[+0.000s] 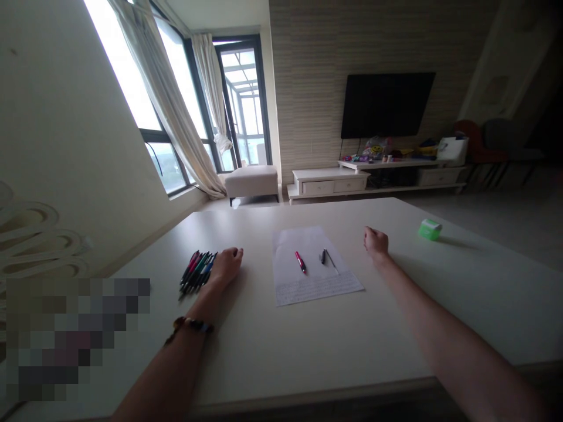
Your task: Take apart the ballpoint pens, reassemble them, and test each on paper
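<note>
My left hand rests on the white table with its fingers curled in, right beside a pile of pens in black, red, green and blue. On that wrist is a dark beaded bracelet. My right hand lies in a loose fist on the table, to the right of a sheet of paper. Neither hand shows anything in it. On the paper lie a red pen, a short dark pen piece and a thin stick, perhaps a pen refill. Fine writing covers the sheet's near edge.
A small green box stands on the white table at the right. Beyond the table are an upholstered bench, a low TV cabinet and a wall-mounted television. The left edge of the picture is partly pixelated.
</note>
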`<state>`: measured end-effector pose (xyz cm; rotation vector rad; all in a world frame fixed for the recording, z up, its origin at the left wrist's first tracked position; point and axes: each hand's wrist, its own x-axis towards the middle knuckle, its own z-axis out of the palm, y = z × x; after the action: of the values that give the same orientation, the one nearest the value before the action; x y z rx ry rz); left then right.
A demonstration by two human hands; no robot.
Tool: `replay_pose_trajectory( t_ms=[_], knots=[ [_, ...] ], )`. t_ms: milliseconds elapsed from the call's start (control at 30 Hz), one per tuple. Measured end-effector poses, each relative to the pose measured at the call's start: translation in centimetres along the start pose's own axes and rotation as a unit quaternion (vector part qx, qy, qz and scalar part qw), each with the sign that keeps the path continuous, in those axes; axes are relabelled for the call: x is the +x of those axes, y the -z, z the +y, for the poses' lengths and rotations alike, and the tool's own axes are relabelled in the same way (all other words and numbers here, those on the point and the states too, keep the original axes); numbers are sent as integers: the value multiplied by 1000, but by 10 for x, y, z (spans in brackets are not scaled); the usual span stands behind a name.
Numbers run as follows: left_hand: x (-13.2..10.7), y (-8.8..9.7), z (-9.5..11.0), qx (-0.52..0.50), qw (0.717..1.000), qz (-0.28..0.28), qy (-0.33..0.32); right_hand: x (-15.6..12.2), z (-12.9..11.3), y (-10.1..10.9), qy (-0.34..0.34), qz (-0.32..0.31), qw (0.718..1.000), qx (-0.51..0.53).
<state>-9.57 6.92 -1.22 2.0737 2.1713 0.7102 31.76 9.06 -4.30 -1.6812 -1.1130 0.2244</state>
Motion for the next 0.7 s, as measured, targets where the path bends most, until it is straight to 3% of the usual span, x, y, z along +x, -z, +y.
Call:
replay_pose_trajectory(
  t_ms=[133, 233, 367, 433, 533, 700],
  knots=[
    [-2, 2, 3, 7, 1000, 0, -9, -5, -11, 1, 25, -46, 998, -34],
    [-8, 3, 16, 6, 1000, 4, -23, -17, -27, -4, 67, -105, 991, -58],
    [-26, -5, 58, -19, 996, -4, -91, -43, -56, -12, 119, -176, 972, -103],
    [-36, -14, 85, -20, 992, -20, -119, -53, -69, -12, 156, -230, 943, -185],
    [-43, -28, 117, 27, 991, -18, -127, -58, -78, -6, 161, -265, 920, -241],
    [-37, -41, 130, 71, 988, -47, -130, -55, -73, 9, 134, -349, 888, -269]
  ],
)
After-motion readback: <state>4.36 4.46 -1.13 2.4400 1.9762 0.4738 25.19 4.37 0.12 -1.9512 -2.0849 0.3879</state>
